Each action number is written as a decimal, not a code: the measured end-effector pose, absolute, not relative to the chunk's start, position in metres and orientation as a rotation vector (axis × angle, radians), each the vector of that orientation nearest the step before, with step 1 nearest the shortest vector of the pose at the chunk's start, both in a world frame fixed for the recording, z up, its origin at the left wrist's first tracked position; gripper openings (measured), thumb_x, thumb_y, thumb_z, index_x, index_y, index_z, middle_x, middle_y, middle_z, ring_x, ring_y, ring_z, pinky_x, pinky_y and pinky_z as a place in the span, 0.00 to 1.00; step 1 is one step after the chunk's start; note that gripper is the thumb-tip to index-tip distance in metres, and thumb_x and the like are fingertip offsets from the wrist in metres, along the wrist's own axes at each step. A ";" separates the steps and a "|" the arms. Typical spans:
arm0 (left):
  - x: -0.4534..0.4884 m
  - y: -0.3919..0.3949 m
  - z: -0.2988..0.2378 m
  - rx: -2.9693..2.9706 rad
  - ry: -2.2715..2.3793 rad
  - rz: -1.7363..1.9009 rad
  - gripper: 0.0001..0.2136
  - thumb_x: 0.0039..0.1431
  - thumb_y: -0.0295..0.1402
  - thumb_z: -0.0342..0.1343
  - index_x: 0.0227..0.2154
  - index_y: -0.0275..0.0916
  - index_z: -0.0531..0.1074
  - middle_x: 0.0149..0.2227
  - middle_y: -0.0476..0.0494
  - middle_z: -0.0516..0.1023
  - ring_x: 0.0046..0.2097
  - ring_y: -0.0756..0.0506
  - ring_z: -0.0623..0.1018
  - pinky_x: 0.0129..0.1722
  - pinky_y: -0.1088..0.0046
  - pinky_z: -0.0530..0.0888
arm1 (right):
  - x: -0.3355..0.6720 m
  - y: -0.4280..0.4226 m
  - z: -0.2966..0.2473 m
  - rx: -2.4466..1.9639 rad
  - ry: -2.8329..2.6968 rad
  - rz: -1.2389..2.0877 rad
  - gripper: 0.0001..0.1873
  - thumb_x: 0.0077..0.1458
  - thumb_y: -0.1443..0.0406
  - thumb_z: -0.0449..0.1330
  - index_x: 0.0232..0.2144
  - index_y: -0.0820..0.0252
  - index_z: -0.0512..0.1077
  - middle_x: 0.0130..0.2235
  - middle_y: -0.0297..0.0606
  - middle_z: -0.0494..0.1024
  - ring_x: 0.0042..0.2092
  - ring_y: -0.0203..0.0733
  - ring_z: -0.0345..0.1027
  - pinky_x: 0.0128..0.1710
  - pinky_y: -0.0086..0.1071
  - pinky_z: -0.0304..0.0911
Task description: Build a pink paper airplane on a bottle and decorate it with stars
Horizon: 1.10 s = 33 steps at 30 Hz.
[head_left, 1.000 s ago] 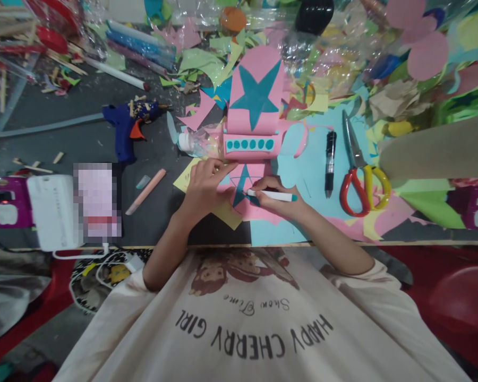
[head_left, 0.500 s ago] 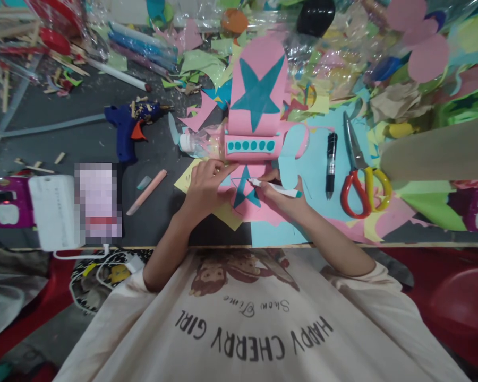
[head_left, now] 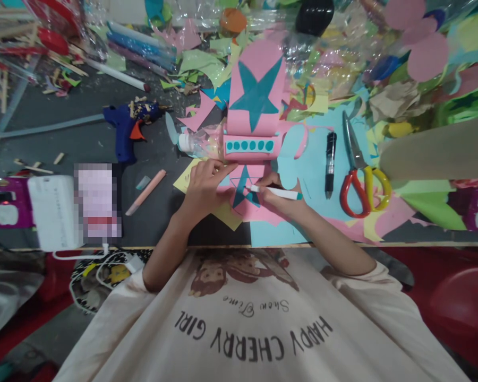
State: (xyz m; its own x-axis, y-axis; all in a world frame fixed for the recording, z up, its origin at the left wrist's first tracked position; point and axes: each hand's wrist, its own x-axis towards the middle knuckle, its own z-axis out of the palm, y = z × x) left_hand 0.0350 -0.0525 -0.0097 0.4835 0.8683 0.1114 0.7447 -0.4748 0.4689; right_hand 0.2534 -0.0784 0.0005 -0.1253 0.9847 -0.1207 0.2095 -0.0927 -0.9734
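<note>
A white marker [head_left: 281, 192] with a teal end is gripped in my right hand [head_left: 281, 199], its tip on a partly coloured teal star [head_left: 242, 190]. That star is on the lower flap of pink paper [head_left: 258, 213]. My left hand [head_left: 209, 185] lies on the flap's left side, fingers stretched out, thumb near the star's top. Just beyond, a clear plastic bottle [head_left: 203, 143] lies sideways under a pink band with a row of teal dots [head_left: 250, 145]. Past it, another pink flap bears a larger, filled teal star [head_left: 257, 93].
Left are a blue glue gun [head_left: 125, 130], an orange-pink marker [head_left: 146, 192], a phone [head_left: 97, 201] and a white power bank [head_left: 53, 212]. Right are a black pen [head_left: 331, 164] and scissors [head_left: 356, 172] on blue paper [head_left: 314, 207]. Paper scraps [head_left: 201, 66] crowd the back.
The marker tip has moved down and slightly left over the lower star, and the marker lies flatter. My left hand has stayed in place.
</note>
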 end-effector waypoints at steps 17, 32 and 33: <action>0.037 -0.053 -0.006 2.316 1.387 0.421 0.22 0.58 0.32 0.60 0.57 0.43 0.73 0.47 0.38 0.74 0.48 0.37 0.72 0.50 0.59 0.67 | 0.257 -0.080 -0.005 -1.353 -1.625 1.227 0.07 0.51 0.63 0.61 0.22 0.55 0.72 0.23 0.33 0.77 0.28 0.40 0.70 0.32 0.37 0.67; 0.036 -0.053 -0.008 2.327 1.359 0.429 0.22 0.60 0.35 0.59 0.58 0.42 0.73 0.46 0.37 0.73 0.48 0.37 0.71 0.50 0.59 0.67 | 0.250 -0.080 0.002 -1.466 -1.224 1.230 0.04 0.52 0.62 0.62 0.27 0.55 0.73 0.24 0.33 0.76 0.27 0.39 0.70 0.28 0.36 0.70; 0.036 -0.053 -0.008 2.327 1.366 0.428 0.22 0.60 0.35 0.59 0.58 0.42 0.73 0.46 0.38 0.73 0.48 0.37 0.71 0.50 0.59 0.67 | 0.250 -0.081 0.002 -1.474 -1.229 1.230 0.04 0.52 0.63 0.63 0.26 0.55 0.73 0.24 0.33 0.76 0.28 0.39 0.70 0.29 0.36 0.70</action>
